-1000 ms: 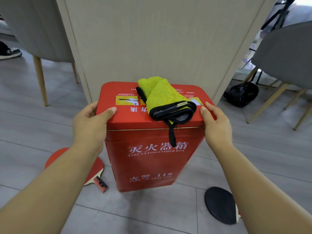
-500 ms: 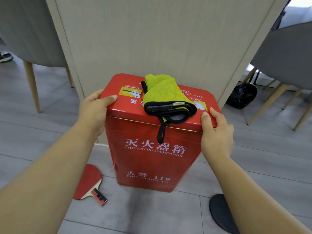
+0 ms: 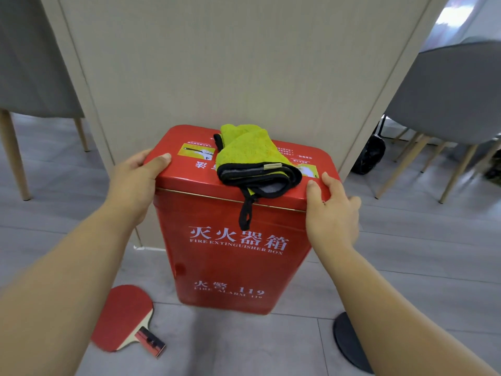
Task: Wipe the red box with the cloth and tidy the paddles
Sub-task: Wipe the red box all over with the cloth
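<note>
The black paddle (image 3: 349, 346) is mostly behind the right forearm, so I can't see its handle at all. The left forearm covers 1 edge of the red paddle (image 3: 124, 316). Fingers of the left grip (image 3: 132, 183) disappear round the far corner of the red fire extinguisher box (image 3: 233, 267), and those of the right grip (image 3: 330, 210) go round its side. The yellow cloth (image 3: 252, 156) hides part of the lid labels, and their small print is unreadable. The grey chair (image 3: 447, 96) on the right is cropped by the frame.

The cloth (image 3: 252, 153) lies on the box (image 3: 233, 267), left paddle (image 3: 122, 316) and right paddle (image 3: 345, 340) flanking it
</note>
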